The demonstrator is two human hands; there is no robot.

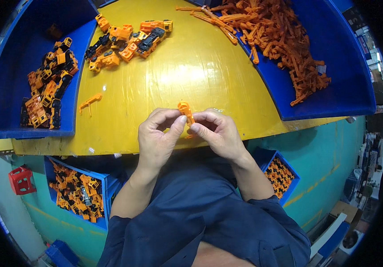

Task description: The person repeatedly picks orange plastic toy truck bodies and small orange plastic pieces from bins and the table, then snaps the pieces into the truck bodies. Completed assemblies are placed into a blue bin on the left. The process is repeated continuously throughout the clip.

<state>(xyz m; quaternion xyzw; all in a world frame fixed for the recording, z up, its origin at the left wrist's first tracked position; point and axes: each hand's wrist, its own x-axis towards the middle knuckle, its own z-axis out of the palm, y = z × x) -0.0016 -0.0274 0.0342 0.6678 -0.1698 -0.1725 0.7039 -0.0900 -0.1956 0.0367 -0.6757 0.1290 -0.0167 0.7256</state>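
Over the yellow tabletop [129,107], the left hand [158,131] and right hand [218,133] pinched an orange plastic toy part [185,109], a handling step seemingly calling for steady pressure.

Orange plastic pc. [184,107], narrow, part. hidden

Both hands [159,134] hold a small orange part [185,109].

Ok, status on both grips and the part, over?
Left grip, right grip: both pinching one orange plastic toy part. Loose orange piece on yellow tabletop to the left. Nothing visibly blocking either.
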